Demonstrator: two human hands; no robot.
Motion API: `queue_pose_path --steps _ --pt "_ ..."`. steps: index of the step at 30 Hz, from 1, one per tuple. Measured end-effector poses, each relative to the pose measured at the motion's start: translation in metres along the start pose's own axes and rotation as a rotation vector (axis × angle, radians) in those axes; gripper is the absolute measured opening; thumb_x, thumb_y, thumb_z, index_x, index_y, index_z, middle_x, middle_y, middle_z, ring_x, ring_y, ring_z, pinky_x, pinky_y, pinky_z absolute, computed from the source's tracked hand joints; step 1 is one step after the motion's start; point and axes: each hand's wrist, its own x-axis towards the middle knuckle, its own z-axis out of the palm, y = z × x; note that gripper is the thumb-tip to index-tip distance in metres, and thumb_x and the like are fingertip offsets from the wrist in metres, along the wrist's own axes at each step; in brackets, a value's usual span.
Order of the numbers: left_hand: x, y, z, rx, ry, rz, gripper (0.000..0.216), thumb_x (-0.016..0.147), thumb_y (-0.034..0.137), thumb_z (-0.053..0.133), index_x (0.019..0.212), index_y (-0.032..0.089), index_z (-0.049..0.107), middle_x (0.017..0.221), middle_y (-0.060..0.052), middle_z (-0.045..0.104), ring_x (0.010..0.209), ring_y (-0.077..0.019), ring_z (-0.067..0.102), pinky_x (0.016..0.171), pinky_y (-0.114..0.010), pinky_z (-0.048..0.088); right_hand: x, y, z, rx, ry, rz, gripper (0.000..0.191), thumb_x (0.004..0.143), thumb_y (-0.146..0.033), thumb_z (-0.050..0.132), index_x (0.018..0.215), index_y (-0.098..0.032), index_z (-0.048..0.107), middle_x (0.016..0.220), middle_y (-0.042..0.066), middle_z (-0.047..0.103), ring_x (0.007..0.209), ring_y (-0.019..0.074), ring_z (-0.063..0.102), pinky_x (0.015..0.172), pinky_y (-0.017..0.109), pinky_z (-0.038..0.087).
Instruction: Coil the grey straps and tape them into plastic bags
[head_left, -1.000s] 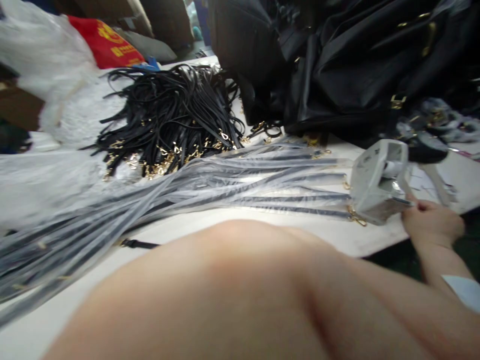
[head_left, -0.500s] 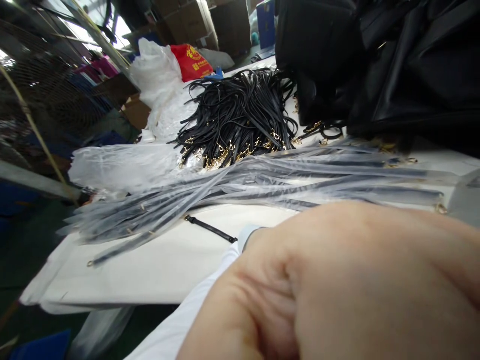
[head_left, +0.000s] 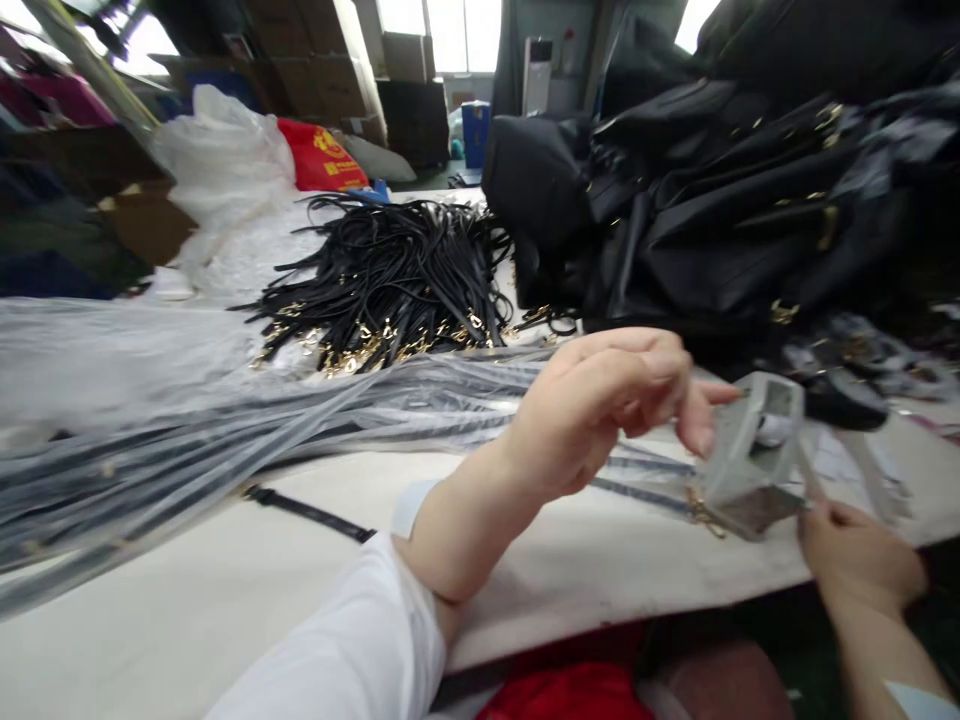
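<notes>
My left hand (head_left: 607,410) reaches across the table to a grey plastic box with window-like openings (head_left: 750,460), which resembles a tape dispenser. Its thumb and forefinger are apart at the box's left side, seemingly touching it; the other fingers are curled. On the far right, my right hand (head_left: 862,555) is closed, thumb against fingers, at the lower end of a pale strip (head_left: 810,465) beside the box. Plastic-sleeved black straps (head_left: 360,410) run across the table. A short black buckled strap (head_left: 307,515) lies in front of them. Gold clasps (head_left: 705,515) show beside the box.
A heap of black straps with gold clasps (head_left: 405,270) lies behind the sleeved ones. Black bags (head_left: 697,220) are piled at the back right. Clear plastic (head_left: 217,170) and a red bag (head_left: 319,155) sit at the back left. The white table's front edge (head_left: 600,620) runs below my left arm.
The view has swung right. My left hand, close to the camera and filling the lower right before, now shows farther off at the grey box. My right hand and the box have come into view.
</notes>
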Motion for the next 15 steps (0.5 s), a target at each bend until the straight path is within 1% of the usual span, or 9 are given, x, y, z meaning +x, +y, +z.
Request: queue_pose_path --steps 1,2,4,6,10,15 --pt "0.011 -0.006 0.0 -0.081 0.01 0.01 0.032 0.073 0.041 0.071 0.056 0.019 0.057 0.054 0.003 0.055 0.06 -0.0134 0.06 0.094 -0.042 0.053 0.002 0.001 -0.004 0.005 0.006 0.006 0.05 0.099 -0.053 0.035 0.104 -0.023 0.075 0.104 0.018 0.072 0.095 0.0323 0.067 0.065 0.038 0.048" --pt "0.02 -0.013 0.001 -0.136 0.048 -0.01 0.025 0.072 0.035 0.073 0.062 0.017 0.059 0.058 0.002 0.057 0.064 -0.0132 0.061 0.093 -0.04 0.053 0.003 0.002 -0.006 0.014 0.006 -0.006 0.056 0.098 -0.055 0.032 0.102 -0.022 0.077 0.1 0.019 0.073 0.091 0.035 0.068 0.06 0.038 0.045" --pt "0.031 -0.025 0.003 -0.183 0.125 -0.084 0.019 0.07 0.024 0.076 0.075 0.014 0.061 0.068 0.0 0.061 0.074 -0.0149 0.065 0.091 -0.038 0.053 0.003 0.001 -0.005 0.038 0.02 -0.029 0.057 0.096 -0.054 0.032 0.099 -0.022 0.078 0.096 0.018 0.075 0.085 0.0343 0.069 0.057 0.036 0.043" --pt "0.034 -0.034 0.003 -0.205 0.175 -0.123 0.023 0.067 0.015 0.078 0.082 0.013 0.061 0.078 -0.002 0.063 0.081 -0.016 0.067 0.09 -0.039 0.054 0.002 0.001 -0.003 0.06 0.026 -0.048 0.057 0.094 -0.054 0.032 0.096 -0.022 0.079 0.092 0.018 0.075 0.081 0.0336 0.069 0.055 0.034 0.042" --pt "0.031 -0.038 0.004 -0.239 0.222 -0.135 0.031 0.06 0.003 0.08 0.083 0.011 0.06 0.087 -0.004 0.062 0.088 -0.017 0.066 0.092 -0.04 0.053 0.003 0.004 -0.001 0.1 0.008 -0.075 0.061 0.093 -0.058 0.03 0.096 -0.022 0.079 0.089 0.018 0.076 0.079 0.0335 0.069 0.053 0.033 0.041" --pt "0.033 -0.043 0.008 -0.22 0.235 -0.154 0.041 0.053 0.001 0.085 0.084 0.012 0.06 0.09 -0.004 0.063 0.095 -0.0179 0.065 0.096 -0.039 0.05 0.006 0.007 0.0 0.132 -0.006 -0.086 0.062 0.093 -0.059 0.029 0.097 -0.024 0.08 0.092 0.017 0.076 0.075 0.0336 0.069 0.051 0.033 0.042"
